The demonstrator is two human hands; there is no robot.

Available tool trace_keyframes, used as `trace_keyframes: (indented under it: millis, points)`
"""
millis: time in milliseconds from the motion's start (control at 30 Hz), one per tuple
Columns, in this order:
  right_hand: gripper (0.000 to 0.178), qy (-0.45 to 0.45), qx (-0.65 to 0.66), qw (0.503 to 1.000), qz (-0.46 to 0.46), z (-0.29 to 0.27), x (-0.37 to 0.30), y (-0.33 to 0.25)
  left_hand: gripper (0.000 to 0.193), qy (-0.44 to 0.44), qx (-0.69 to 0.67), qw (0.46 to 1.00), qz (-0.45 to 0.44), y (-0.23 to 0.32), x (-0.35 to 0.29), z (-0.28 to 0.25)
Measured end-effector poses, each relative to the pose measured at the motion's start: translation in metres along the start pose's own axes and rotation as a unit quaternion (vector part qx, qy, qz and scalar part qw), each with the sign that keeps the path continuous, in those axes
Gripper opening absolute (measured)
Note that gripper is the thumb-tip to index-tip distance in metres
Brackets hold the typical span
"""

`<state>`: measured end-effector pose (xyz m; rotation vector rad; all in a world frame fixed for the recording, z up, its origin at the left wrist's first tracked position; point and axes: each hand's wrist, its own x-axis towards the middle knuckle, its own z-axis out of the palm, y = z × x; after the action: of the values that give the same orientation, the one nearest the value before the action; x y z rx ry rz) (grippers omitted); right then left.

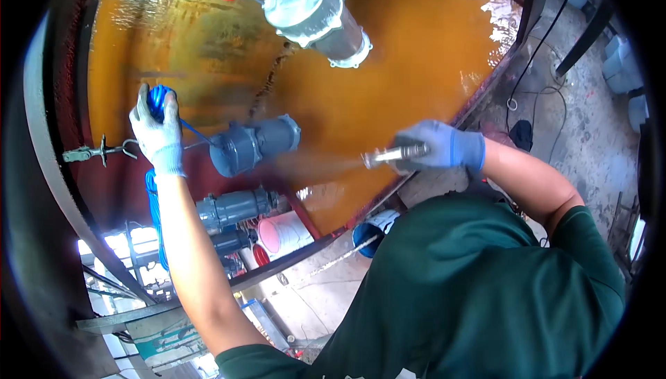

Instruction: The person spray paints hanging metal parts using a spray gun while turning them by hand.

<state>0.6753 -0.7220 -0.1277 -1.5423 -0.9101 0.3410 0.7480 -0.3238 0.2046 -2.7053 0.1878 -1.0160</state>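
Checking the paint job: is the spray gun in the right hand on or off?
On. A hazy cone of mist leaves the nozzle of the spray gun, held in the right hand, toward the hanging grey motor.

Colours here are pretty wild: the tank liquid (388, 53) is a murky rusty orange with darker brownish streaks. Left hand (158, 136) wears a whitish-grey glove and holds a bright blue cord (161, 98). Right hand (444, 147) has a blue-grey glove around a shiny silver nozzle (395, 154). The motor (253, 144) is dark slate grey, the other motor (316, 18) pale silver-grey. Shirt (485, 289) is deep green, bucket (284, 233) pink and white.
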Motion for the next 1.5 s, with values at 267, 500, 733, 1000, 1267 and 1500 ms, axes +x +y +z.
trace_keyframes:
  millis: [267,500,733,1000,1267,1500]
  points:
    - [0.03,0.109,-0.113,0.969,0.191,-0.016,-0.089,0.048,0.056,0.115,-0.015,0.993,-0.01,0.027,-0.018,-0.009]
    - [0.033,0.318,0.024,0.912,0.26,-0.054,-0.132,0.072,0.048,0.192,0.064,0.975,0.094,0.082,0.022,-0.017]
    - [0.03,0.383,0.081,0.904,0.174,-0.074,-0.13,0.051,0.055,0.147,-0.053,0.95,0.272,0.209,0.092,0.004]
    - [0.032,0.308,-0.032,0.914,0.263,-0.096,-0.105,0.008,0.049,0.072,-0.225,0.94,0.247,0.262,0.157,0.036]
    - [0.03,0.221,-0.102,0.947,0.21,-0.101,-0.089,-0.005,0.046,0.082,-0.257,0.938,0.219,0.259,0.14,0.033]
    - [0.024,0.168,-0.07,0.96,0.213,-0.118,-0.087,-0.012,0.039,0.108,-0.31,0.932,0.156,0.234,0.096,0.025]
